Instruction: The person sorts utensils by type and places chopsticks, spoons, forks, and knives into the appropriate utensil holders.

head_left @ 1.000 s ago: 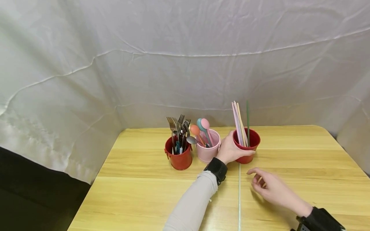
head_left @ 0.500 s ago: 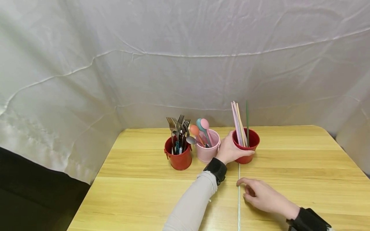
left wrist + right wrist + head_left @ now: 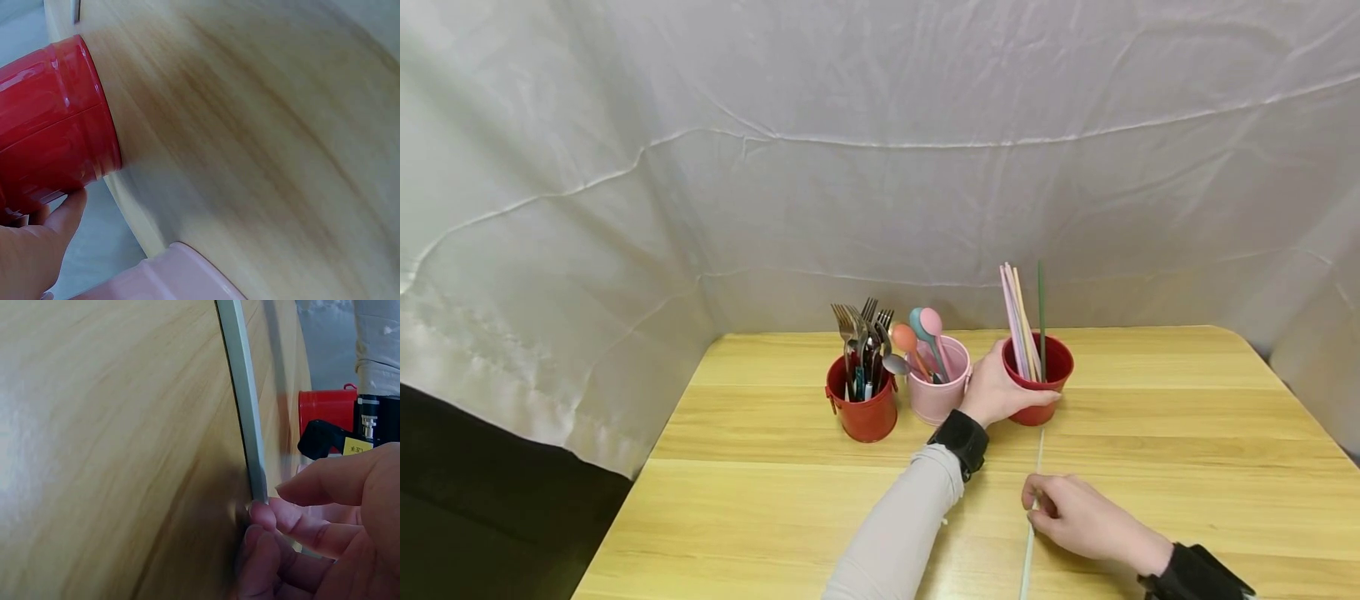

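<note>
My left hand [image 3: 990, 392] grips the side of a small red bucket [image 3: 1037, 410], also seen in the left wrist view, where the fingers [image 3: 70, 209] touch its wall. Upright in that bucket lean several pale purple and yellow chopsticks [image 3: 1022, 321] and one dark green chopstick [image 3: 1042, 321]. A long pale green chopstick [image 3: 1027, 554] lies low along the table in front of it. My right hand [image 3: 1086, 518] pinches this chopstick around its middle. In the right wrist view, fingertips and thumb close around the pale green chopstick [image 3: 242, 394], just over the wood.
Left of the held bucket stands a pink bucket [image 3: 934, 402] with several colored spoons. Beside it, another red bucket [image 3: 868, 421] holds several forks and other cutlery. All stand on a wooden table [image 3: 760, 500], with a pale cloth [image 3: 880, 208] hanging behind.
My right hand has moved left to the pale green chopstick and taken hold of it. The chopstick now lies slightly slanted, its far end shifted right. My left hand has stayed on the red bucket.
</note>
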The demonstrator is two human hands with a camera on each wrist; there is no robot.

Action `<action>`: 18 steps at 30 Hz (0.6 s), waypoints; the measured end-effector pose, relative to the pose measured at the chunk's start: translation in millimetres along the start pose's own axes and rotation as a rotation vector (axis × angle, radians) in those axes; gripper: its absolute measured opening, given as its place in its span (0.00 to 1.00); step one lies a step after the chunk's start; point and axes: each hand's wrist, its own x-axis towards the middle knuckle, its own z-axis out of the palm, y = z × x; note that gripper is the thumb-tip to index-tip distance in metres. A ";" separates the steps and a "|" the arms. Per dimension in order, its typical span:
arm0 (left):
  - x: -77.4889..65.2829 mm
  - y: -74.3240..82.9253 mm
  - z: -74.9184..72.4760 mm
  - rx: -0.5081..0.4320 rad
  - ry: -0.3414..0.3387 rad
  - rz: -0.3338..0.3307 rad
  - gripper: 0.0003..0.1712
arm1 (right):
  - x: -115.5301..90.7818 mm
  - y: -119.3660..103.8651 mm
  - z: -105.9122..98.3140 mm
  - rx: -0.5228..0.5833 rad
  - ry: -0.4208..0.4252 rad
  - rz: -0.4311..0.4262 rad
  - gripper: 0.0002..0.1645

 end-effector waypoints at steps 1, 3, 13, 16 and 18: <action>0.0 0.0 -0.1 -0.001 0.000 -0.001 0.51 | -0.6 0.9 -0.6 0.005 -0.009 0.006 0.05; 0.0 -0.1 -0.5 -0.003 -0.002 -0.002 0.51 | -2.0 2.7 -2.2 0.022 -0.029 0.022 0.06; -1.0 1.2 -0.6 -0.010 -0.013 -0.006 0.50 | -10.5 10.3 -7.4 -0.060 -0.015 0.052 0.12; -2.7 2.7 -1.0 -0.010 -0.008 -0.015 0.50 | -13.4 11.0 -8.4 -0.106 0.011 0.049 0.13; -3.9 4.1 -1.4 -0.007 -0.002 -0.021 0.49 | -15.4 11.2 -8.7 -0.133 0.028 0.047 0.13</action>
